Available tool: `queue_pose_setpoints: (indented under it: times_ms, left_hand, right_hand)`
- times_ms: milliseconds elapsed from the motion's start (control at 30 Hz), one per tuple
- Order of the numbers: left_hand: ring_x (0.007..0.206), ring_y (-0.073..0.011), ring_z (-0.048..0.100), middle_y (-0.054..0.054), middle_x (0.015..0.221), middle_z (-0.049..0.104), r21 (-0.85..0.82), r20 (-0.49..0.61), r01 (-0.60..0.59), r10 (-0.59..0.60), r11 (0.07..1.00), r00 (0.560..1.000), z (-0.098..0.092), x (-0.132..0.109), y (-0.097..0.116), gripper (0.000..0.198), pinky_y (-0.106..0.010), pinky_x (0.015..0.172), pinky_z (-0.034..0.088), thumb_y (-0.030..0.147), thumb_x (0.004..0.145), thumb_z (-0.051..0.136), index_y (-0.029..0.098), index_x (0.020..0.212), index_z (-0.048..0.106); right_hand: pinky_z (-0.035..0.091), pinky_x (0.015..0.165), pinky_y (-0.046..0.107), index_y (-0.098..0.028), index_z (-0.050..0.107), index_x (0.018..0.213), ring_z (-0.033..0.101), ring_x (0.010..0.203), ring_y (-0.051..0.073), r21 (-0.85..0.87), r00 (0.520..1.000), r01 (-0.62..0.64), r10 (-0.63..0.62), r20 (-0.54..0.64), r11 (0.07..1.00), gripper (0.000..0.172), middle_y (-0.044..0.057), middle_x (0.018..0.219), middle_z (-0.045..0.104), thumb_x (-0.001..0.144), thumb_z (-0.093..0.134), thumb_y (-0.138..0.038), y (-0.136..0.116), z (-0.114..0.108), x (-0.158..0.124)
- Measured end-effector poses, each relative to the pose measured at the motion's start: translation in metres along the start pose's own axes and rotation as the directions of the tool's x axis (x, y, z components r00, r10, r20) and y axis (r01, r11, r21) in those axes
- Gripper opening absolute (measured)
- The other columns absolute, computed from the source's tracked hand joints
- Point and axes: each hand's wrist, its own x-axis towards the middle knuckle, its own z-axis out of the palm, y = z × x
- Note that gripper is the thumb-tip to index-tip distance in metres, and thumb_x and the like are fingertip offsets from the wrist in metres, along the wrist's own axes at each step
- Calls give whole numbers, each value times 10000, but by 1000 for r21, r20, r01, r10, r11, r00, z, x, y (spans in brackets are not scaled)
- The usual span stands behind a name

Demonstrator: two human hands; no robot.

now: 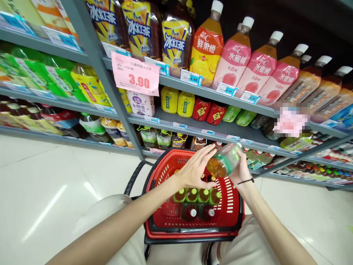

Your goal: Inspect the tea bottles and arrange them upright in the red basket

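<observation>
My right hand is wrapped around a bottle of amber drink with a green label, tilted on its side above the basket. Close to the bottle's base, my left hand has its fingers spread and holds nothing. Beneath both hands stands a red shopping basket with black handles. Inside it, a row of bottles with light green caps stands upright, and two dark bottles with white caps are nearer to me. My left forearm and hand cover part of the basket's far left side.
Shelves of drinks run across just beyond the basket, with large pink-labelled bottles on the upper level. A pink price sign hangs from the shelf edge. Pale floor tiles lie around, and my legs flank the basket.
</observation>
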Motion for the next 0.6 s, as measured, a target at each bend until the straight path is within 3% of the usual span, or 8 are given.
queue_pose_setpoints:
  times_ms: [100,167,233,333,400,467,600]
  left_hand:
    - [1656,-385,300,-283,1739,329,-17,-10,-63,62,998,998,7,-11,2,1042,-539,1367,286,644,907,674,61,1670,271]
    - [1634,-371,360,-267,1715,388,-3,1,-91,91,996,996,12,-17,9,1004,-531,1346,346,623,926,681,90,1676,279]
    - [1627,-369,376,-265,1713,398,48,18,-150,149,988,989,16,-20,16,1007,-529,1312,409,610,936,719,117,1690,269]
    - [1632,-409,349,-316,1715,363,185,101,-240,224,953,969,20,-22,22,1070,-557,1240,492,656,921,759,91,1690,275]
    - [1645,-442,296,-347,1737,282,300,154,-278,241,912,958,23,-24,24,1052,-554,1152,570,623,935,762,74,1687,273]
    - [1656,-459,239,-346,1776,140,388,159,-312,270,867,950,28,-28,25,968,-514,1054,635,461,979,769,103,1705,237]
    - [1649,-507,151,-346,1782,-67,459,109,-347,336,818,936,39,-38,32,1051,-541,1028,639,106,917,785,213,1746,148]
  right_hand:
    - [627,915,477,-88,345,1670,706,1289,358,43,1000,-17,16,21,999,890,212,1553,624,1041,-18,-603,14,27,-20]
    - [625,929,491,-114,410,1638,726,1241,361,195,999,-36,36,1,980,858,206,1478,683,1035,72,-622,27,32,-26]
    - [627,940,500,-150,540,1534,747,1181,370,413,999,-20,36,-31,910,804,192,1365,749,987,313,-695,41,31,-29]
    - [638,926,486,-197,710,1256,781,1030,365,658,997,27,30,-75,753,700,142,1149,820,736,798,-657,58,26,-33]
    - [649,893,475,-210,728,1189,788,934,337,689,995,53,18,-95,723,706,108,1053,827,625,932,-583,64,22,-37]
    - [652,885,464,-223,722,1229,786,907,314,649,993,98,-31,-114,755,746,96,1033,824,622,962,-585,66,17,-42]
    - [625,992,465,-238,663,1355,758,1104,326,500,962,272,-250,-112,822,825,124,1242,785,683,946,-624,62,9,-52]
